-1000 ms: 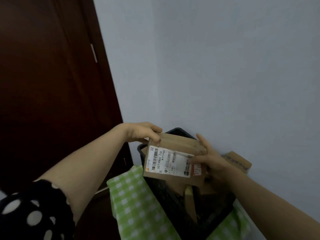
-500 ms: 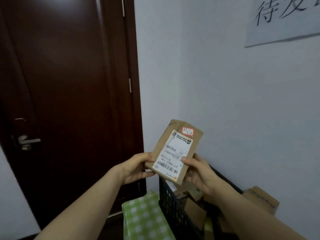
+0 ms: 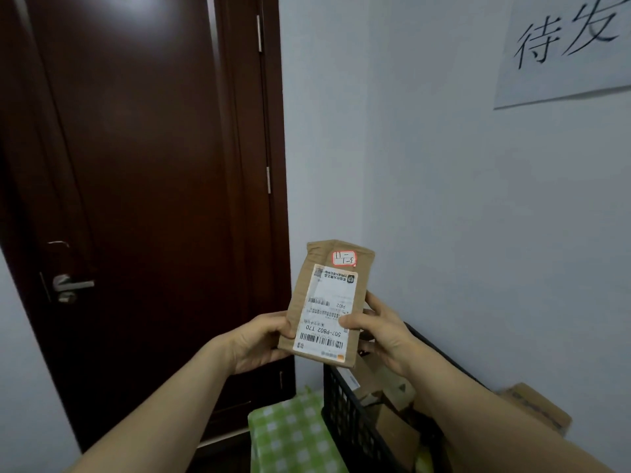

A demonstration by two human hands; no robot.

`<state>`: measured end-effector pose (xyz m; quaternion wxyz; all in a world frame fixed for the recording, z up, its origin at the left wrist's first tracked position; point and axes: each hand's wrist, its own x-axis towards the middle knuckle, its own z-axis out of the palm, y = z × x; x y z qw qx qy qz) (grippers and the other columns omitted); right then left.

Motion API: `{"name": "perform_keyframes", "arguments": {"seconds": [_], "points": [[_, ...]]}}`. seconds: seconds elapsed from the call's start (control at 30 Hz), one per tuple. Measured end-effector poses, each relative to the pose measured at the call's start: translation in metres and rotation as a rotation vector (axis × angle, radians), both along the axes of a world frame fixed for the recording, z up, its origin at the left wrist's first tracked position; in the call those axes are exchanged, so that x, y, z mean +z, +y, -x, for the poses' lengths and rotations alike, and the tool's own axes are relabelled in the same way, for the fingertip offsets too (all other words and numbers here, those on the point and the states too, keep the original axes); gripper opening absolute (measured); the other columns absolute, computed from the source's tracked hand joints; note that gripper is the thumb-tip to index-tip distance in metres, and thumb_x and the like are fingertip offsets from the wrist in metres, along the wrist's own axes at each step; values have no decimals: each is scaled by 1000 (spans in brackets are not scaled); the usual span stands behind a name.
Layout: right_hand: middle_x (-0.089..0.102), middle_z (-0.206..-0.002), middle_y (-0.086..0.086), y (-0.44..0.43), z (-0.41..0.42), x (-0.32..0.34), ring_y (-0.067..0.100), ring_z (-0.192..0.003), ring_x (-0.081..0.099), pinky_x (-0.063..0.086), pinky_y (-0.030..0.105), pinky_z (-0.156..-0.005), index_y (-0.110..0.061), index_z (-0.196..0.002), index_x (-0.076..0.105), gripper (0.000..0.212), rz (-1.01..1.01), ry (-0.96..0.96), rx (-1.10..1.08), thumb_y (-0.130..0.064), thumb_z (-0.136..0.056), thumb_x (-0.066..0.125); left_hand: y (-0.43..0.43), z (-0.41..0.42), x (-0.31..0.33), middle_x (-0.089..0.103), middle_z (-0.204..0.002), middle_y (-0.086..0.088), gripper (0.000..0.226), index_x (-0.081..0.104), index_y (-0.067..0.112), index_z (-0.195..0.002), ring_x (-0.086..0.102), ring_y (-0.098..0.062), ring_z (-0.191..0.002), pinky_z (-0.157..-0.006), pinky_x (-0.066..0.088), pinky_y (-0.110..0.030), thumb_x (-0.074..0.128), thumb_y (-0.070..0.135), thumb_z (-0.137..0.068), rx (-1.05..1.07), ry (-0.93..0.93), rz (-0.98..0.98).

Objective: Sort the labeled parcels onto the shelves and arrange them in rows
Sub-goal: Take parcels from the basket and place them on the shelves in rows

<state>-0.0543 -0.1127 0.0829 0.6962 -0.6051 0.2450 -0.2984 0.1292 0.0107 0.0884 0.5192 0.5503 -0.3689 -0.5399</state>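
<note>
Upright, parcel (image 3: 329, 302) long axis vertical, left hand (image 3: 259, 339), right hand (image 3: 379, 331) gripping.

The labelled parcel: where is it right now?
Head view, low centre: the parcel is held between the left hand and right hand, above the black crate, right of the dark door.

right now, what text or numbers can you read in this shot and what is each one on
"待发" on the wall sign, cut off by the frame edge.
"507-P802 T70" on the white label of the parcel, upside down.
"P802" higher on that label.
Red-edged sticker: handwritten digits and dashes, unclear.
Label's small print: too small.
Box by the wall: print blurred.
</note>
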Motion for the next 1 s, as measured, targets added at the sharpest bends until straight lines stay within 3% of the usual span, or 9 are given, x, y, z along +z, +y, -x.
{"name": "perform_keyframes", "arguments": {"seconds": [0.2,0.3,0.37,0.5,0.67,0.73,0.8,0.9,1.0], "points": [[70,-110,8,-3,-7,0,27,-101,67,55,49,-81,-25,-142,36,89,-24,26,5,-1,-68,79,2,-5,5,71,-108,-4,60,65,21,-113,64,-19,-101,-97,45,-42,73,14,-54,-30,-122,-18],[60,-127,8,-14,5,4,30,-123,51,38,59,-104,-21,-146,26,125,-18,103,50,-32,-42,94,2,-21,26,70,-112,-7,86,58,19,-127,62,-22,-108,-102,45,-47,78,16,-43,36,-279,-22],[37,-149,11,-27,19,19,30,-137,33,23,55,-114,-23,-152,11,143,53,146,-31,-44,-37,93,3,-34,52,66,-115,-3,96,47,17,-138,59,-20,-110,-95,49,-39,76,15,-46,47,-463,-76],[16,-158,1,-33,24,58,20,-145,15,17,43,-118,-31,-152,8,131,403,365,71,-36,-50,90,-3,-31,101,55,-125,2,107,36,7,-145,52,-11,-112,-99,41,-25,74,23,-46,-119,-895,-182],[45,-134,-6,-13,-4,67,12,-121,48,40,26,-103,-22,-152,8,114,617,685,354,-14,-67,84,-23,-6,127,42,-146,-2,109,29,8,-148,45,-13,-127,-103,36,-20,73,21,-50,-190,-1019,-133],[52,-127,-6,-16,-8,64,12,-114,55,46,30,-99,-21,-150,18,111,607,663,328,-15,-62,85,-28,-4,126,36,-149,-2,112,20,12,-151,41,-15,-130,-104,36,-22,76,15,-55,-187,-1030,-116],[63,-119,-3,-24,-9,57,15,-106,63,52,37,-94,-25,-145,30,107,535,569,213,-21,-54,87,-32,-8,119,23,-153,-2,114,12,23,-153,29,-20,-138,-112,31,-34,79,15,-61,50,-977,39],[70,-106,0,-32,-11,49,18,-96,68,54,35,-85,-25,-135,42,88,355,346,-8,-21,-60,87,-34,-15,99,7,-159,-4,119,1,23,-153,14,-25,-145,-118,19,-46,82,20,-65,491,-652,190],[72,-104,0,-34,-18,48,18,-96,68,52,31,-77,-21,-128,53,65,165,188,-77,-23,-70,81,-32,-10,69,11,-160,-6,118,3,18,-154,16,-28,-145,-116,17,-52,82,23,-66,486,-332,107]]}}
